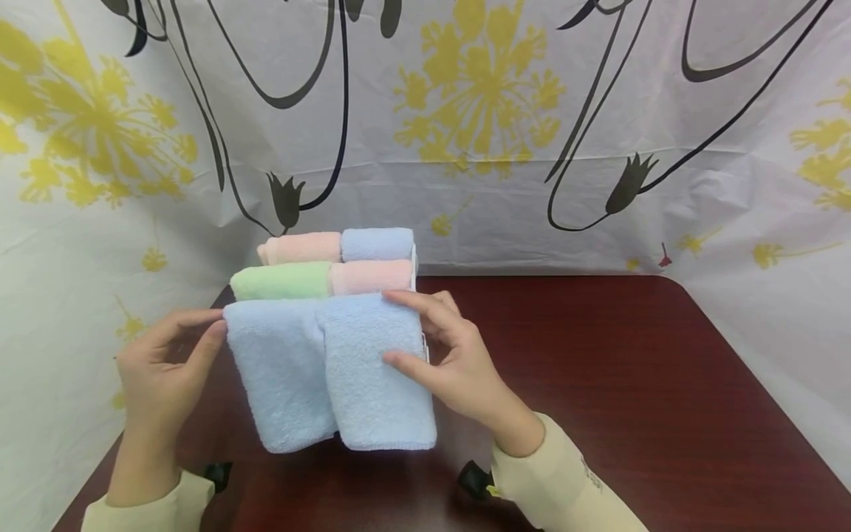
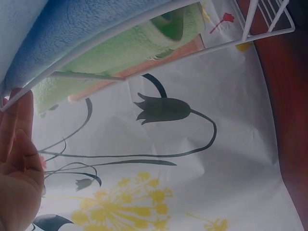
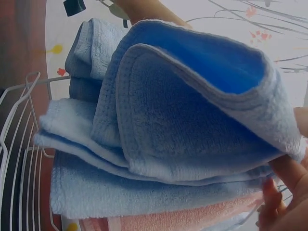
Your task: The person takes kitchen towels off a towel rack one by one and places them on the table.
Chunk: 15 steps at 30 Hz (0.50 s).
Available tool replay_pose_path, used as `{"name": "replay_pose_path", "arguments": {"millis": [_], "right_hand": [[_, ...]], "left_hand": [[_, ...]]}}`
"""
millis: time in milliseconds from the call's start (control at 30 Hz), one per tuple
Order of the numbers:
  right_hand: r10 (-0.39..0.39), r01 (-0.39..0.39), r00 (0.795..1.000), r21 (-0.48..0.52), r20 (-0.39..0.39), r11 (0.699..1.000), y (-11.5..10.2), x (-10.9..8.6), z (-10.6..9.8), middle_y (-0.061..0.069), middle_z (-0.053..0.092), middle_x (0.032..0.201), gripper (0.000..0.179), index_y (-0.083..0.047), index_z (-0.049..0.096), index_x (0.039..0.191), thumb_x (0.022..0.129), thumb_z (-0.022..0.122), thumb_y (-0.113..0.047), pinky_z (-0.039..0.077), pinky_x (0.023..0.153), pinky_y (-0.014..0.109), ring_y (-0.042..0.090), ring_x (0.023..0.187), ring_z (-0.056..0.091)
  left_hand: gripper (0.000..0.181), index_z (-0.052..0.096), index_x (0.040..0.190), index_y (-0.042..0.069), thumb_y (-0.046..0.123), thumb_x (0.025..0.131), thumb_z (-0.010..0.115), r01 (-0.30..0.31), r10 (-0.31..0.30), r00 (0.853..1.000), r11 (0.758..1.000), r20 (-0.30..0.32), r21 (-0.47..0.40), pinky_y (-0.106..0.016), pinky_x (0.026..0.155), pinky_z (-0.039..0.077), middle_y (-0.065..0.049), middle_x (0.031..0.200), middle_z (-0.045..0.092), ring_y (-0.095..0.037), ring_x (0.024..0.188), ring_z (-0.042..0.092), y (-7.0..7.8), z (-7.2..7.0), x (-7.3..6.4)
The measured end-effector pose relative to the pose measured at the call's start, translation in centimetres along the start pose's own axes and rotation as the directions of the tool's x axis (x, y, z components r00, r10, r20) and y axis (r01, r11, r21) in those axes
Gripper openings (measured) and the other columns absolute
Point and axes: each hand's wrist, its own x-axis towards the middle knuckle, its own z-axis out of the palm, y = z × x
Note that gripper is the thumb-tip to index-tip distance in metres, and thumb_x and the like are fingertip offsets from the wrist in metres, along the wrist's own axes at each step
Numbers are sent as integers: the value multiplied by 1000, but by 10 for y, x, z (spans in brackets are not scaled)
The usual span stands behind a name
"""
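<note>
Two light blue towels, a left one and a right one, hang side by side over the front of a white wire rack. My left hand pinches the upper left edge of the left towel between thumb and index finger; its fingers also lie against the rack's corner wire in the left wrist view. With thumb on the front and index finger along the top edge, my right hand grips the right towel. In the right wrist view, this towel's layers fold over loosely, partly hiding the fingers.
Behind stand a rolled green towel and a pink towel, then another pink and a blue one. The dark red table extends rightward. Small black objects are near both sleeves. Patterned cloth hangs behind.
</note>
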Motion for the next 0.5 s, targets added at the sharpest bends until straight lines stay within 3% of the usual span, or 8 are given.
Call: {"name": "replay_pose_path", "arguments": {"millis": [100, 167, 333, 400, 500], "right_hand": [[-17, 14, 999, -86, -39, 996, 1, 1, 1, 13, 51, 107, 57, -1, 61, 130, 77, 80, 7, 54, 83, 23, 13, 104, 38], [-20, 14, 999, -110, -47, 994, 1, 1, 1, 12, 44, 108, 55, -2, 62, 128, 77, 80, 6, 50, 86, 23, 11, 106, 38], [-23, 20, 999, -70, -35, 997, 3, 0, 0, 14, 35, 126, 51, -1, 62, 125, 78, 79, 8, 51, 86, 22, 4, 103, 56], [-37, 36, 999, -36, -21, 999, 4, 0, -1, 16, 36, 132, 51, 0, 61, 125, 78, 77, 9, 54, 85, 24, 7, 109, 56], [-69, 69, 998, 0, 8, 998, 6, 3, -3, 19, 43, 136, 51, 1, 60, 126, 79, 76, 11, 58, 84, 27, 14, 134, 38]], "left_hand": [[10, 68, 89, -18, -17, 80, 67, -6, 6, 1000, 1000, 1, -20, -5, 71, 52, 19, 94, 72, 4, 78, 66, -1, 0, 1], [9, 68, 88, -19, -17, 80, 67, -13, 13, 1000, 999, 3, -33, -5, 72, 52, 18, 93, 73, 3, 79, 67, -1, 0, 1], [8, 67, 87, -20, -17, 79, 66, -26, 26, 1000, 998, 16, -52, -7, 76, 53, 18, 93, 73, 2, 81, 68, -1, -1, 4], [8, 67, 87, -20, -18, 79, 66, -24, 25, 999, 998, 23, -55, -7, 77, 53, 18, 93, 73, 2, 82, 68, -2, -1, 5], [9, 67, 87, -20, -19, 79, 66, -13, 16, 999, 998, 38, -63, -7, 76, 53, 17, 92, 73, 1, 81, 68, -3, -2, 5]]}}
